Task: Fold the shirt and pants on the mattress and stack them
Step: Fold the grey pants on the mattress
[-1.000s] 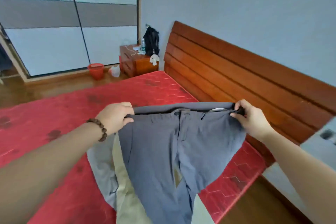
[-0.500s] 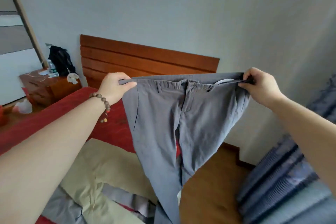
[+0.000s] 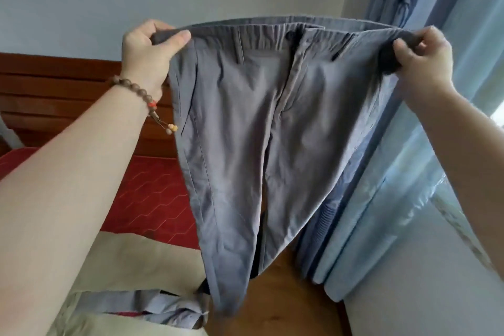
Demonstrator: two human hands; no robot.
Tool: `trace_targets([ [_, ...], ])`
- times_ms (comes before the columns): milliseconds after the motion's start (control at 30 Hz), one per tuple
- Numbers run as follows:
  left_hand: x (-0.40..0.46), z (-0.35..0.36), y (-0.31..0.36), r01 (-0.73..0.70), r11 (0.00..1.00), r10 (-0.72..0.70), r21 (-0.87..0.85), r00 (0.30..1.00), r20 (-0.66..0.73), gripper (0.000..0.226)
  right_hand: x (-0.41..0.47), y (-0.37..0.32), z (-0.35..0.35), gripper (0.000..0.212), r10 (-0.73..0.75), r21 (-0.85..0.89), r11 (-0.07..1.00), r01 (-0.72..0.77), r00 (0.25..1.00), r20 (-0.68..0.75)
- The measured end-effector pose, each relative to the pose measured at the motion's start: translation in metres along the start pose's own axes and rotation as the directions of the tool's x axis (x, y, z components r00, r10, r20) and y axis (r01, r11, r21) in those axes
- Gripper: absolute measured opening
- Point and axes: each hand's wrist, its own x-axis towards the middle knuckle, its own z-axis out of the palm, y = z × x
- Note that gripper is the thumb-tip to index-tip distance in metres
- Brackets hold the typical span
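Observation:
Grey pants (image 3: 259, 128) hang in the air in front of me, front side facing me, the waistband stretched wide. My left hand (image 3: 148, 52) grips the waistband's left end, and my right hand (image 3: 425, 57) grips its right end. The legs drop down and their ends lie crumpled (image 3: 152, 308) at the bottom left. A beige garment (image 3: 131, 262), possibly the shirt, lies spread on the red mattress (image 3: 147, 194) under my left arm.
A wooden headboard (image 3: 54, 95) runs along the wall at left. Blue curtains (image 3: 381, 199) hang at right behind the pants. Wooden floor (image 3: 289, 303) shows between the bed and the curtain.
Both hands have lifted the pants higher and swung them right, away from the mattress toward the curtains. My view has turned right and up with them.

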Motion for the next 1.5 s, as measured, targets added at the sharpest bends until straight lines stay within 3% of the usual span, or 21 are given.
trace_targets([
  [133, -0.024, 0.042, -0.011, 0.01, 0.967, -0.054, 0.254, 0.984, 0.169, 0.023, -0.018, 0.048, -0.031, 0.006, 0.235, -0.211, 0.958, -0.193, 0.952, 0.196],
  [233, -0.028, 0.045, 0.003, 0.037, 0.994, -0.058, 0.105, 0.977, 0.207, 0.021, -0.02, 0.046, -0.061, 0.025, 0.206, 0.045, 0.974, -0.222, 0.951, 0.228],
  [300, -0.03, 0.041, 0.011, 0.133, 0.99, -0.114, -0.055, 0.956, 0.27, 0.02, -0.02, 0.04, -0.076, 0.024, 0.217, 0.322, 0.898, -0.3, 0.939, 0.268],
  [333, -0.033, 0.042, 0.008, 0.204, 0.978, -0.185, -0.034, 0.934, 0.305, 0.022, -0.022, 0.043, -0.078, 0.018, 0.257, 0.381, 0.855, -0.352, 0.925, 0.278],
  [367, -0.036, 0.046, -0.001, 0.294, 0.954, -0.297, 0.059, 0.898, 0.325, 0.025, -0.025, 0.048, -0.076, 0.014, 0.32, 0.349, 0.847, -0.402, 0.909, 0.268],
  [467, -0.06, 0.067, -0.032, 0.625, 0.732, -0.679, 0.272, 0.704, 0.211, 0.045, -0.04, 0.069, -0.057, 0.012, 0.517, -0.047, 0.856, -0.516, 0.844, 0.146],
  [533, -0.076, 0.083, -0.044, 0.69, 0.66, -0.737, 0.298, 0.671, 0.078, 0.047, -0.047, 0.076, -0.045, 0.019, 0.518, -0.092, 0.854, -0.512, 0.853, 0.061],
  [600, -0.088, 0.095, -0.045, 0.67, 0.698, -0.684, 0.252, 0.728, -0.04, 0.048, -0.056, 0.069, -0.035, 0.014, 0.479, -0.079, 0.876, -0.477, 0.878, 0.011],
  [667, -0.097, 0.107, -0.038, 0.558, 0.781, -0.564, 0.281, 0.823, -0.066, 0.042, -0.063, 0.053, -0.025, 0.015, 0.443, -0.045, 0.896, -0.443, 0.896, 0.01],
  [800, -0.111, 0.136, 0.004, 0.284, 0.926, -0.306, 0.248, 0.951, 0.055, 0.018, -0.076, 0.008, 0.001, 0.012, 0.267, 0.046, 0.959, -0.279, 0.948, 0.173],
  [900, -0.121, 0.16, 0.035, 0.248, 0.956, -0.28, 0.155, 0.931, 0.233, 0.013, -0.086, -0.027, 0.028, 0.011, 0.115, 0.025, 0.991, -0.131, 0.937, 0.329],
  [1000, -0.124, 0.169, 0.058, 0.316, 0.948, -0.31, 0.045, 0.875, 0.372, 0.044, -0.086, -0.052, 0.039, 0.019, 0.084, -0.109, 0.993, -0.042, 0.907, 0.412],
  [1067, -0.123, 0.165, 0.068, 0.3, 0.95, -0.307, 0.08, 0.862, 0.403, 0.057, -0.081, -0.064, 0.036, 0.031, 0.256, -0.042, 0.962, -0.269, 0.84, 0.478],
  [1133, -0.125, 0.159, 0.068, 0.249, 0.964, -0.265, 0.097, 0.858, 0.44, 0.047, -0.078, -0.072, 0.031, 0.039, 0.363, 0.087, 0.86, -0.503, 0.724, 0.587],
  [1200, -0.126, 0.155, 0.063, 0.25, 0.964, -0.26, 0.087, 0.832, 0.49, 0.036, -0.077, -0.075, 0.028, 0.042, 0.353, 0.107, 0.83, -0.547, 0.664, 0.659],
  [1300, -0.122, 0.147, 0.062, 0.264, 0.964, -0.246, 0.04, 0.819, 0.519, 0.03, -0.075, -0.072, 0.021, 0.038, 0.245, 0.089, 0.884, -0.46, 0.616, 0.749],
  [1333, -0.119, 0.143, 0.063, 0.257, 0.966, -0.224, 0.008, 0.829, 0.513, 0.029, -0.073, -0.069, 0.018, 0.033, 0.19, 0.112, 0.909, -0.402, 0.639, 0.746],
  [1400, -0.112, 0.135, 0.065, 0.249, 0.968, -0.199, -0.043, 0.855, 0.479, 0.023, -0.065, -0.055, 0.011, 0.025, 0.09, 0.101, 0.976, -0.191, 0.786, 0.612],
  [1433, -0.109, 0.132, 0.066, 0.255, 0.965, -0.198, -0.063, 0.864, 0.464, 0.022, -0.061, -0.045, 0.007, 0.025, 0.039, 0.008, 0.999, -0.051, 0.858, 0.512],
  [1500, -0.104, 0.126, 0.069, 0.277, 0.954, -0.2, -0.113, 0.872, 0.446, 0.025, -0.057, -0.023, -0.001, 0.044, 0.003, -0.163, 0.983, 0.082, 0.885, 0.466],
])
